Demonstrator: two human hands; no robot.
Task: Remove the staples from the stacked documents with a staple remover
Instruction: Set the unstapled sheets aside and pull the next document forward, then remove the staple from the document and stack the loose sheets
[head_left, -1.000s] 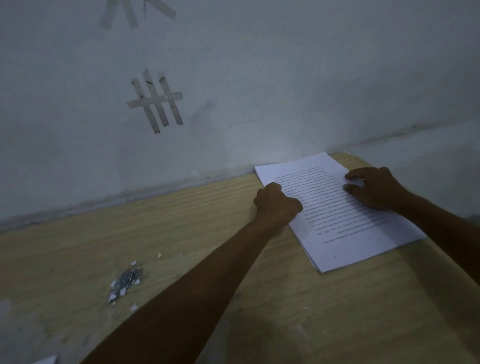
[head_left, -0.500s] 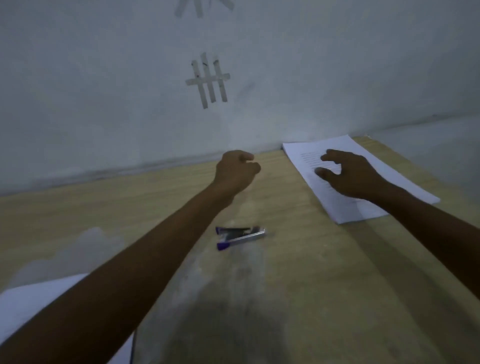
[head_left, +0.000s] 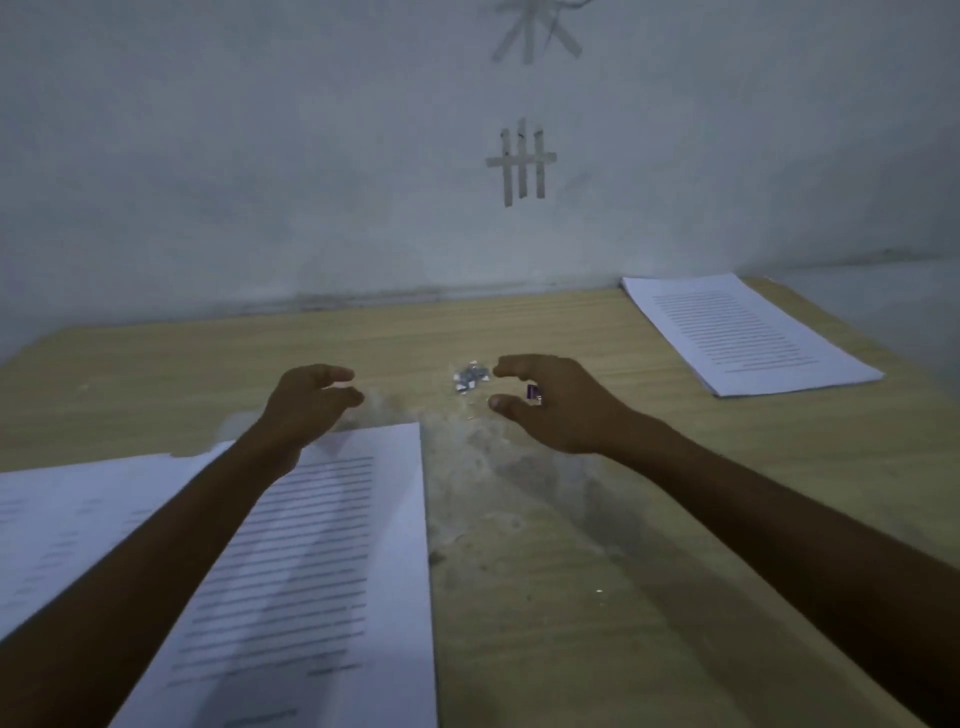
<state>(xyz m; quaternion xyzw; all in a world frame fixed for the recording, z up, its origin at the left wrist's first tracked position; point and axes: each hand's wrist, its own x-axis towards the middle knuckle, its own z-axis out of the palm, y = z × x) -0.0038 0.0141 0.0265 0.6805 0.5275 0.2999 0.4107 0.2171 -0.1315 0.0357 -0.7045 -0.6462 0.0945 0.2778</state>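
Purple and silver glint under your right hand (head_left: 556, 402), its fingers curved over the small purple-and-silver staple remover (head_left: 533, 392); whether they grip it cannot be told. Your left hand (head_left: 311, 400) hovers loosely curled, holding nothing, over the top edge of a white printed document stack (head_left: 332, 571). Between the hands, a heap of pulled metal staples (head_left: 470, 378) lies on the pale wooden table (head_left: 545, 649); a second printed stack (head_left: 743, 332) sits far right.

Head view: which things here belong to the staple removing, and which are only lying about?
Job:
staple remover, under the right hand
near document
far stack
pile of staples

Lying about:
tape strips on the wall
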